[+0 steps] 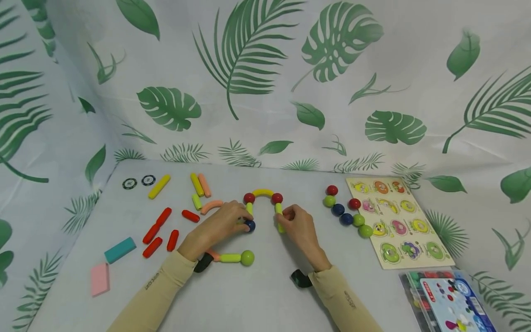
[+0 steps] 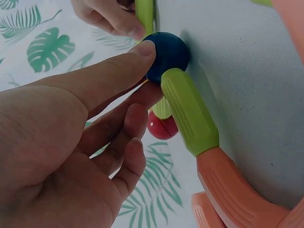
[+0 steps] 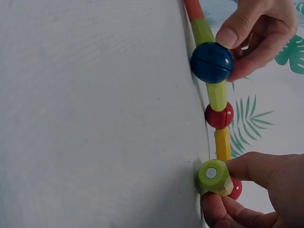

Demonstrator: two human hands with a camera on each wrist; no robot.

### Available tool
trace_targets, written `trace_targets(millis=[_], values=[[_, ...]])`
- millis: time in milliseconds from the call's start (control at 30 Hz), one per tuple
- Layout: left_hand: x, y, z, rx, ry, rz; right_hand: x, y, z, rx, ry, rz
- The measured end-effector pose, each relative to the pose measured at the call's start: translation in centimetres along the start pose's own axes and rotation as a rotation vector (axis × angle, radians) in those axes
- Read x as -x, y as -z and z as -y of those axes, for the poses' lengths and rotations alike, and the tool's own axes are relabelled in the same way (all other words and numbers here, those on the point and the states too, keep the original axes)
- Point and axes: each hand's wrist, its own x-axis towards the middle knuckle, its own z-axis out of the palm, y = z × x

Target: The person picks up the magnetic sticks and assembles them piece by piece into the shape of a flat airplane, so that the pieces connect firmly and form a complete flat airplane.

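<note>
My left hand (image 1: pixel 220 225) pinches a dark blue ball (image 2: pixel 170 54) between thumb and fingers. A light green rod (image 1: pixel 250 209) runs from this ball up to a red ball (image 1: pixel 249 198). From there a curved yellow rod (image 1: pixel 263 192) arches over to a second red ball (image 1: pixel 276 198). Below that one, my right hand (image 1: pixel 302 228) grips another light green rod (image 3: pixel 213 175), whose near end shows a round silvery disc. In the left wrist view, a green rod (image 2: pixel 190 111) joined to an orange curved piece (image 2: pixel 237 190) overlaps the blue ball; whether they touch, I cannot tell.
Left lie several red rods (image 1: pixel 157 225), yellow rods (image 1: pixel 159 186), a teal block (image 1: pixel 120 250) and a pink block (image 1: pixel 100 280). A green ball (image 1: pixel 247 257) with rod is below my left hand. Right are a ball chain (image 1: pixel 346 219), picture board (image 1: pixel 383 262) and plastic case (image 1: pixel 450 299).
</note>
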Motion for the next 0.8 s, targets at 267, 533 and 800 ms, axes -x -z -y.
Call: trace_targets(millis=[267,533,800], values=[[0.0,0.0,-0.1,-0.006,0.014,0.011,0.1,0.1,0.4,0.007,-0.022,0.027],[-0.1,0.0,-0.1,-0.007,0.006,0.008,-0.8,3.0,-1.2,0.027,0.007,-0.041],[0.1,0.0,-0.1,-0.003,0.009,0.005,-3.2,7.5,-5.1,0.025,0.096,-0.297]])
